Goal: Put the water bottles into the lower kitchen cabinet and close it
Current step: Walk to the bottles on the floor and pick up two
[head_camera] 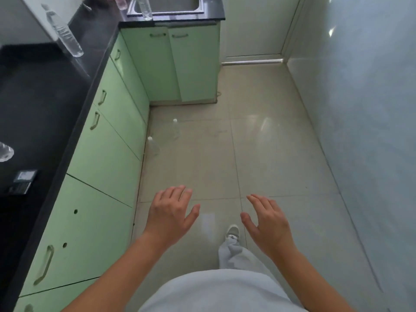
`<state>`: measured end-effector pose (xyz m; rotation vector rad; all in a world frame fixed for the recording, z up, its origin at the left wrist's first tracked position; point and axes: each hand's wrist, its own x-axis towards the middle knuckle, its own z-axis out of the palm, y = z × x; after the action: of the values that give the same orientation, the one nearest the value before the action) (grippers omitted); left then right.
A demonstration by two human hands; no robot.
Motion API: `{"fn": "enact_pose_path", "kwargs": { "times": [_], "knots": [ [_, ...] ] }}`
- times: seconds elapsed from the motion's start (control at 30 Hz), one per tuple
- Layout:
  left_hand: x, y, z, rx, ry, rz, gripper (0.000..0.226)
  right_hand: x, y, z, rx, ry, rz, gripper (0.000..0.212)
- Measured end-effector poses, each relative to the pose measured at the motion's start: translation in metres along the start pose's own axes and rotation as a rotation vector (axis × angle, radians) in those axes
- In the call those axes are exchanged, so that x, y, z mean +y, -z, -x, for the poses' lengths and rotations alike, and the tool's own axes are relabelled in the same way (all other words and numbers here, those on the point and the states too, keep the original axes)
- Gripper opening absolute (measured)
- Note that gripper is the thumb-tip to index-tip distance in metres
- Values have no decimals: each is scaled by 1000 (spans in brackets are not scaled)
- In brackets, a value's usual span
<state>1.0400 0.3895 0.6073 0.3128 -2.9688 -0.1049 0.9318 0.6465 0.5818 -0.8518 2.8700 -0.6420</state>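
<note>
Two clear water bottles with white caps stand on the floor near the cabinets, one (153, 146) closer and one (176, 128) farther. Another clear bottle (65, 32) stands on the black countertop (45, 91) at the left. Two more bottles (144, 6) (121, 2) stand by the sink at the top. Part of a further bottle (5, 152) shows at the left edge. The green lower cabinets (108, 154) along the left are all closed. My left hand (172, 213) and my right hand (266, 221) hover over the floor, fingers spread, holding nothing.
A steel sink (167, 6) sits in the far countertop. A dark small device (21, 181) lies on the left counter. A pale wall (360, 109) runs along the right, a door (254, 30) stands at the far end. My shoe (233, 231) is on the tiled floor.
</note>
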Motion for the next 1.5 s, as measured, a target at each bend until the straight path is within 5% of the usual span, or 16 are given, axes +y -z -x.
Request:
{"fn": "enact_pose_path", "kwargs": {
  "times": [0.47, 1.03, 1.5],
  "knots": [
    [-130, 4, -127, -4, 451, -105, 52, -108, -36, -310, -181, 541, 32, 56],
    [-292, -37, -366, 8, 409, 12, 53, -151, -85, -549, -294, 383, 106, 57],
    [-323, -96, -465, -251, 967, 61, 54, -160, -161, -795, -608, 670, 52, 59]
  ]
}}
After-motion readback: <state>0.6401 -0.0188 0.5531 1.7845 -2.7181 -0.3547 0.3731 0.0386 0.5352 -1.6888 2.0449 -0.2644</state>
